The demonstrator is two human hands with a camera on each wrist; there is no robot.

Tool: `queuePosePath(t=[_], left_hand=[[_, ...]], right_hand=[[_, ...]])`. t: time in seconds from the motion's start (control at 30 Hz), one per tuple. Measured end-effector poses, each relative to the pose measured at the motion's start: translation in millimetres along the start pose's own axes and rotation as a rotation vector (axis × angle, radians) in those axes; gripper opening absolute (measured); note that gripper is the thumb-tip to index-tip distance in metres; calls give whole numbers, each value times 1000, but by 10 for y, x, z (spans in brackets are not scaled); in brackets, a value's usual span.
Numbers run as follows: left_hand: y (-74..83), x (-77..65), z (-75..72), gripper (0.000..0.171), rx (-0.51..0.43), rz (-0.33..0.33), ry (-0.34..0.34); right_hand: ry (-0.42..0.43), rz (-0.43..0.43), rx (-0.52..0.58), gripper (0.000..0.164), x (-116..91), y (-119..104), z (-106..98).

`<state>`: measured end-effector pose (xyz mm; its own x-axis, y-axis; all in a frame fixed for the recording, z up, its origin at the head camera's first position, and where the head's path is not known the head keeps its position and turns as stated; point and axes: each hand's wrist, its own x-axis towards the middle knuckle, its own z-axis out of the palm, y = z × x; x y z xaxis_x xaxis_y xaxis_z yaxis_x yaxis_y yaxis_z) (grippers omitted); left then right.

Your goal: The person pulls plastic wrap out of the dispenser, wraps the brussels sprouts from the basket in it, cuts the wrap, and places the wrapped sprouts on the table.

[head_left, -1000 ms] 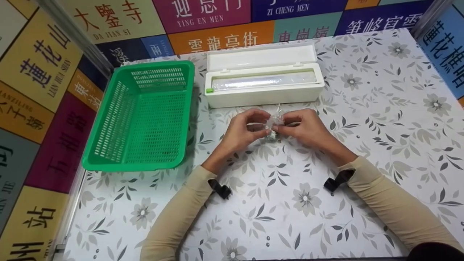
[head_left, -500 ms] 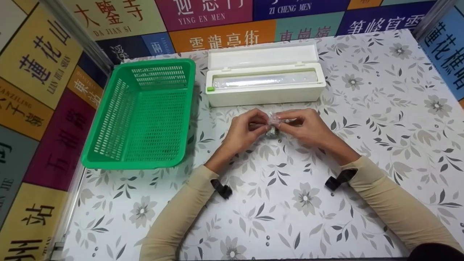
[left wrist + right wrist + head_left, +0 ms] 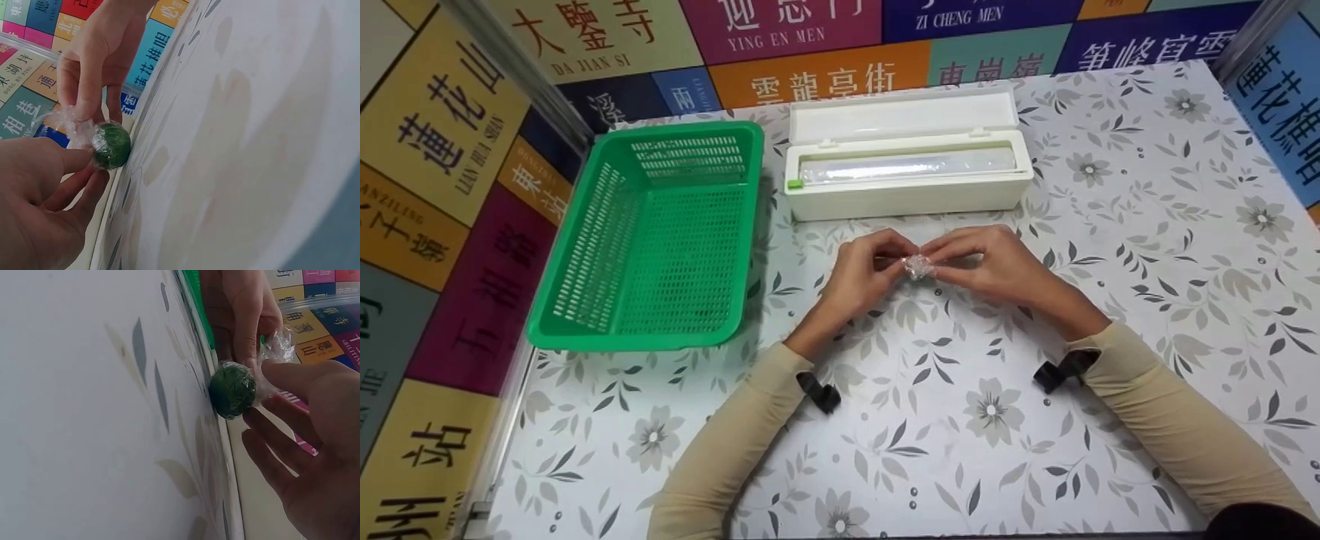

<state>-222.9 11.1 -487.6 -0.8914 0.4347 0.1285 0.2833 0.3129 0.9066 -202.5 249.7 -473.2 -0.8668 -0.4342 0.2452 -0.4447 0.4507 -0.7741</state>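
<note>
A small round green fruit (image 3: 113,147), lime-like, is wrapped tightly in clear cling film. The film's loose end is bunched into a crumpled tuft (image 3: 280,347) on one side of it. My left hand (image 3: 864,270) and right hand (image 3: 996,262) meet over the table, both pinching the gathered film between thumb and fingers right beside the fruit. In the right wrist view the fruit (image 3: 232,390) sits low, close against the tabletop. From the head view the crumpled film (image 3: 917,267) hides most of the fruit between the fingertips.
Behind my hands stands a white cling film box (image 3: 907,199), its lid (image 3: 904,120) tipped back and a roll (image 3: 915,165) inside. A green plastic basket (image 3: 742,300) is to the left on the flower-patterned tablecloth (image 3: 915,465). Colourful sign-covered walls (image 3: 817,79) border the table.
The film tuft, earlier standing up above the fruit, is now gathered tighter and tipped toward me, covering the fruit from above. My fingers have drawn closer together around it.
</note>
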Motion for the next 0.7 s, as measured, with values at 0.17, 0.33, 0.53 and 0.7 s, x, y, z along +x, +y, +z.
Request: queuePosePath(t=[0.17,0.33,0.53,0.7], left_hand=[[2,0,4,15,-23,31,-23],[-3,4,-60,29,-45,26,-104],[7,-11,-135,36,-109,27,-216],[32,-1,-92,39,-26,50,-210]], right_hand=[[-34,-65,-48,17,9,26,-8],[-80,-58,-39,19,-7,24,-54],[-66,24,-1,14,-8,32,-122],[-60,68,64,23,3,88,-98]])
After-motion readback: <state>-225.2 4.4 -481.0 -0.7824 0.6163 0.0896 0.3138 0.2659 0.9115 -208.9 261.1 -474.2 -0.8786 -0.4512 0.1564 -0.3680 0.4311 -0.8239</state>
